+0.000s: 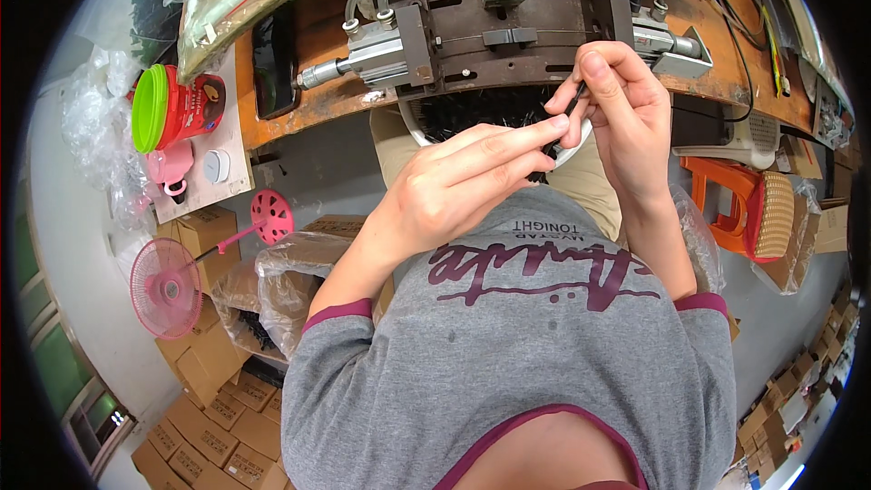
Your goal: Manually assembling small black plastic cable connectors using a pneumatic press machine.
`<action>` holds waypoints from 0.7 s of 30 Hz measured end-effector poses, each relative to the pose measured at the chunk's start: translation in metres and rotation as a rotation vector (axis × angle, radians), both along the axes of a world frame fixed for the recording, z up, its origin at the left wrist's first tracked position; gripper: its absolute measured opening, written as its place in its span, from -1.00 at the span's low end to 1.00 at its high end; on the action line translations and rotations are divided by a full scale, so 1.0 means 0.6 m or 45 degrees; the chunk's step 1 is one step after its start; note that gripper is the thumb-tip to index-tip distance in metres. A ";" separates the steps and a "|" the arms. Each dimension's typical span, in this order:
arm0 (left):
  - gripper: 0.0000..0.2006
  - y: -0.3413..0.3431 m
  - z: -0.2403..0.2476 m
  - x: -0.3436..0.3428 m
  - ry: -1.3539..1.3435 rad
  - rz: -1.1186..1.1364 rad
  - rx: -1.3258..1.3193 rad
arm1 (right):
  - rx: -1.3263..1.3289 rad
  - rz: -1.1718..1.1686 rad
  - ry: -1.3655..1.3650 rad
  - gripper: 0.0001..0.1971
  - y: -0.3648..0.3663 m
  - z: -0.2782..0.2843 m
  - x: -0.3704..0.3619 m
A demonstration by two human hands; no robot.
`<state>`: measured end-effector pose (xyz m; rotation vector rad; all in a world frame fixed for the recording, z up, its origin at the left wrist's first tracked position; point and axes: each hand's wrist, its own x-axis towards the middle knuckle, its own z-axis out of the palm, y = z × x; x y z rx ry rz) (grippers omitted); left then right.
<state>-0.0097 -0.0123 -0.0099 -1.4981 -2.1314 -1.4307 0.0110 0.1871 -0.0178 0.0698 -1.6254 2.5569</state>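
A thin black rod-like piece (575, 98) slants between my two hands, in front of the metal fixture. My right hand (628, 113) pinches its upper part between thumb and forefinger, the other fingers curled. My left hand (463, 180) reaches in from the left, its fingers pressed together around the lower end, which they mostly hide. Just beneath the hands, a white basin (415, 122) on my lap holds a heap of small black pieces (476, 113). Beyond them lies the dark metal fixture (508, 59), with a small grey block (510, 36) at its middle.
Silver air cylinders (376, 56) with clear hoses flank the fixture on the wooden bench (331, 95). A black phone (275, 68) and a red and green tub (181, 107) sit left. A pink fan (166, 289), cartons (204, 436) and an orange stool (726, 200) stand around me.
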 end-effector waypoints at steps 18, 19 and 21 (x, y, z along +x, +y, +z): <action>-0.66 -0.001 0.002 -0.001 -0.008 0.047 0.029 | -0.188 0.162 -0.259 -0.82 0.003 0.019 0.006; -0.66 0.001 0.002 -0.001 -0.009 0.048 0.036 | -0.135 0.171 -0.243 -0.82 0.004 0.010 0.008; -0.66 -0.001 0.000 -0.001 -0.001 0.067 0.020 | -0.044 0.199 -0.235 -0.83 0.003 0.004 0.011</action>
